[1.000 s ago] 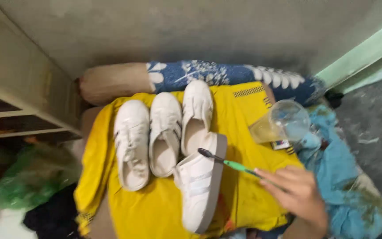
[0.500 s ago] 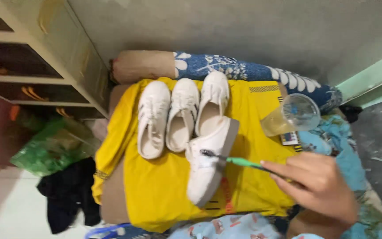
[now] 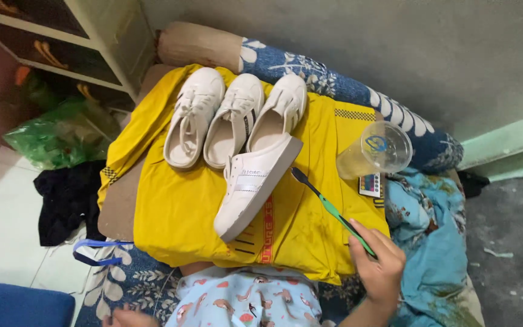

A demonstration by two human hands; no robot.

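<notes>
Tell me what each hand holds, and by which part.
The right hand grips a green toothbrush by its handle end. The left hand is barely visible; cannot tell.

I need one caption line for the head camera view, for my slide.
Right hand holds a green toothbrush near a white sneaker lying on yellow cloth, beside a plastic cup.
</notes>
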